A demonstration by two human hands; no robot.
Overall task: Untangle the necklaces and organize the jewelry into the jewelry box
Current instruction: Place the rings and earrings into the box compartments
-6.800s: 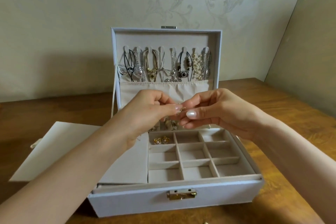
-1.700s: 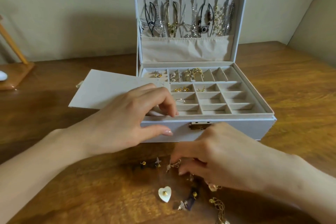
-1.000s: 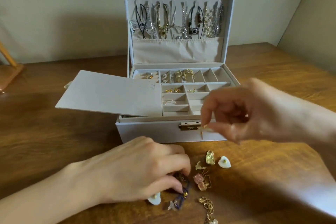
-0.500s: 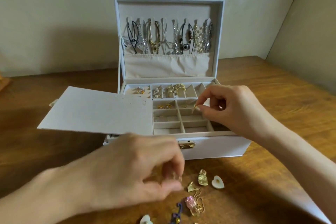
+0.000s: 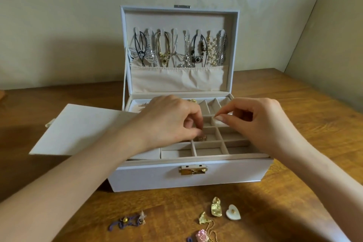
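Jewelry box [image 5: 188, 179]: sorting earrings. My left hand [image 5: 169, 122] pinches what is probably an earring over its middle compartments [image 5: 208, 151]; right hand [image 5: 255, 124] pinched, contents unclear. Next: drop, fetch loose pieces [image 5: 216, 209] before its front.

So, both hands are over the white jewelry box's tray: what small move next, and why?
Probably draw the left hand back to the wooden table for another piece: it hangs right over a gold piece lying in a compartment, while the white heart-shaped earring and others lie loose in front of the white jewelry box.
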